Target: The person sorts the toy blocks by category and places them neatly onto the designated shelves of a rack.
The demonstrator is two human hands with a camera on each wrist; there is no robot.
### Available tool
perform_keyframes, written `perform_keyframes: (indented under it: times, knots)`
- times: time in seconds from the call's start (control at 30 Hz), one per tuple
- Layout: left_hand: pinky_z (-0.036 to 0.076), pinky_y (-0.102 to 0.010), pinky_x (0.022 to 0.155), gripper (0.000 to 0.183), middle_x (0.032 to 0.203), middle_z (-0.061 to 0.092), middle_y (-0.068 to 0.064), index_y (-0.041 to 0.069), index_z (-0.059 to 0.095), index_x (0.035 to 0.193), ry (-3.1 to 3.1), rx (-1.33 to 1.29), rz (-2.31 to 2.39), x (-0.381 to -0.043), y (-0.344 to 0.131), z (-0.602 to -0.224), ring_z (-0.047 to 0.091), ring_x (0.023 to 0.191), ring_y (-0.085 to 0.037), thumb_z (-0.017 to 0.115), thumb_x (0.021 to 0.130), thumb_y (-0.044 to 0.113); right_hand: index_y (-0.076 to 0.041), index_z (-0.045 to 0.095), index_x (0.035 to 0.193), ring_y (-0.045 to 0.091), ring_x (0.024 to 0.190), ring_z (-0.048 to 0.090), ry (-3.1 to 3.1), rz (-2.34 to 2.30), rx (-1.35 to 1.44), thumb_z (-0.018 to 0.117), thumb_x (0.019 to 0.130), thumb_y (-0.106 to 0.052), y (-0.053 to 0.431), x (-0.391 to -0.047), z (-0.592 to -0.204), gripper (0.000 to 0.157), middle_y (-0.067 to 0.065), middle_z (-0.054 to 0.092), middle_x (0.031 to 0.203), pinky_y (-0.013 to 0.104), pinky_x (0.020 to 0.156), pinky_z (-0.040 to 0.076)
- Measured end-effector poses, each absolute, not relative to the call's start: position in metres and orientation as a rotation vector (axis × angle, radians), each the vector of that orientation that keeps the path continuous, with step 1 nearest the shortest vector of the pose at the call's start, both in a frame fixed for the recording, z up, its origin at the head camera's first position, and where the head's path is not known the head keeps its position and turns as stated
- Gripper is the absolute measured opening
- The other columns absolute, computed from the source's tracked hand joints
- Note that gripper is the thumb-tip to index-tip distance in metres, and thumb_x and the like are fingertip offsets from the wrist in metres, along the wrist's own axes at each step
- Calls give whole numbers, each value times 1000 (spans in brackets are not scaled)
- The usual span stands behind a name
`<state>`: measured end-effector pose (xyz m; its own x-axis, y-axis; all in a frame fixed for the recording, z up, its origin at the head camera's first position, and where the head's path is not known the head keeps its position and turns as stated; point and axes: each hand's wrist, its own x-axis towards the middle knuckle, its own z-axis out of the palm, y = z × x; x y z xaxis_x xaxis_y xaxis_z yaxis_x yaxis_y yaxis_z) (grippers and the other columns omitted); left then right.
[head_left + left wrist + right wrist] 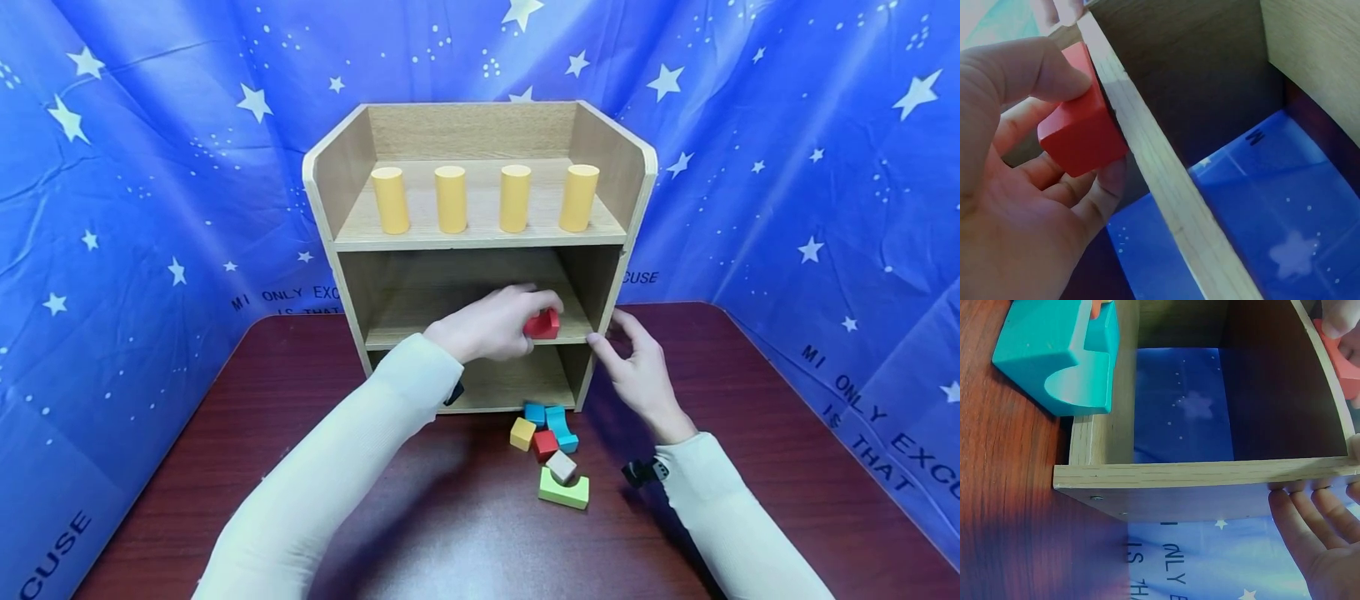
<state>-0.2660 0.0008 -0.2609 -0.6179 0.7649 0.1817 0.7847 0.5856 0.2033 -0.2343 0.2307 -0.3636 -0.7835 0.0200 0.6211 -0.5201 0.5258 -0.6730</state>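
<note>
My left hand [498, 321] pinches a red block [543, 325] with a curved notch at the right end of the middle shelf's front edge. In the left wrist view, the thumb presses one face of the red block [1082, 128] and fingers lie under it, close against the wooden edge. The wooden shelf unit [480, 243] stands upright on the table. My right hand [641, 371] touches its right side panel, with the thumb at the front edge. In the right wrist view, that hand's fingers [1316, 519] lie fairly straight along the panel's outer face.
Several yellow cylinders [452, 200] stand in a row on the top shelf. Before the unit's lower right corner lie a yellow cube [522, 433], a red cube [545, 446], a pale cube [561, 467], a green notched block [564, 493] and blue blocks [561, 428].
</note>
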Motion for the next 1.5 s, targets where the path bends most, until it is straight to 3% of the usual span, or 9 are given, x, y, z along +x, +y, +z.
perform_keyframes:
  times: [0.27, 0.63, 0.93, 1.23, 1.5]
  knots:
    - [43, -24, 81, 50, 107, 54, -1, 16, 55, 125, -2763, -1324, -433, -274, 5, -260, 51, 94, -14, 66, 78, 5, -8, 57, 128, 9, 94, 57, -2191, 1241, 398, 66, 90, -16, 230, -234, -363, 40, 11, 65, 106, 13, 75, 46]
    - [42, -24, 80, 50, 107, 55, -3, 17, 54, 128, -2793, -1303, -451, -282, 11, -262, 51, 93, -15, 64, 80, 8, 5, 56, 124, 6, 91, 55, -2192, 1213, 407, 64, 89, -3, 215, -212, -339, 37, 21, 64, 103, 11, 75, 44]
    - [42, -25, 80, 52, 105, 54, -3, 19, 53, 129, -2831, -1265, -481, -284, 12, -262, 50, 93, -15, 63, 80, 8, -5, 57, 128, 1, 91, 56, -2177, 1248, 416, 66, 89, -10, 230, -234, -363, 40, 14, 65, 105, 10, 75, 45]
    - [42, -25, 81, 52, 107, 54, -3, 19, 52, 130, -2829, -1258, -469, -284, 12, -263, 50, 94, -15, 64, 81, 9, -6, 57, 127, 3, 91, 56, -2172, 1253, 417, 66, 90, -16, 230, -235, -363, 39, 11, 64, 105, 11, 75, 45]
    - [39, -24, 94, 70, 124, 53, -2, 20, 38, 144, -2806, -1240, -518, -282, 11, -264, 47, 114, -13, 65, 80, 10, -4, 57, 128, 3, 92, 56, -2174, 1256, 415, 66, 90, -11, 228, -232, -360, 40, 16, 64, 107, 11, 76, 45]
